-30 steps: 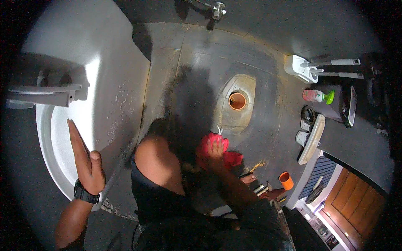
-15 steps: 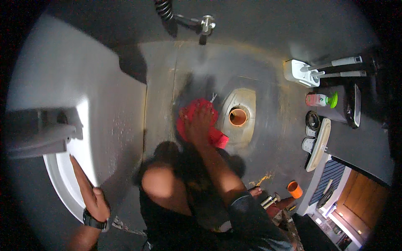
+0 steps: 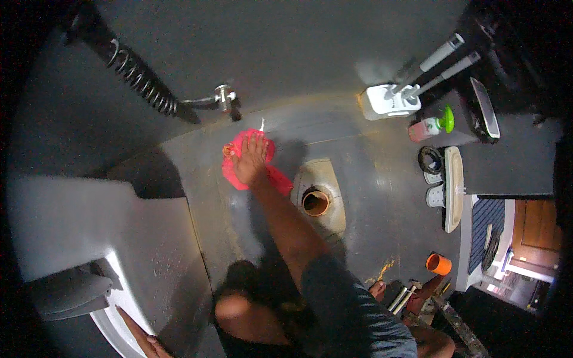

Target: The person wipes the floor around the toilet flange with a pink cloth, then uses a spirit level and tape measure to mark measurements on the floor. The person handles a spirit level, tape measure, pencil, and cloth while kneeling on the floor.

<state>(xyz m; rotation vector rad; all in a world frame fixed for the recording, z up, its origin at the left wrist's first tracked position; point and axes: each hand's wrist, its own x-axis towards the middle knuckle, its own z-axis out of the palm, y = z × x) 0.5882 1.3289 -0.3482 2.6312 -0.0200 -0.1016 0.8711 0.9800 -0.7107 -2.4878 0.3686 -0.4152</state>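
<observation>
Grip, right hand (image 3: 249,160): fingers were slightly spread, palm laid flat on the bright red-pink, bunched fabric cloth (image 3: 231,170); no pinch was visible.
Left hand (image 3: 144,343): fingers were extended, edge-on, at the glossy white, curved-rim fixture (image 3: 108,335); contact could not be confirmed.
Cloth position: lay on the smooth dark-grey floor (image 3: 382,221), below the small silver metal wall valve (image 3: 225,97) and left of the round orange pipe mouth (image 3: 316,203).
Cloth handling: was judged light, limp and soft, liable to crumple rather than break.
Cloth slip: wetness could not be told; soaking would probably have added weight.
Cloth hold point: broad palm pressure over the bunched middle appeared suitable; the loose fold toward the pipe mouth offered a finger hold.
Thin white strip (image 3: 262,124): projected at the cloth's far edge; was judged unsuitable for pulling.
</observation>
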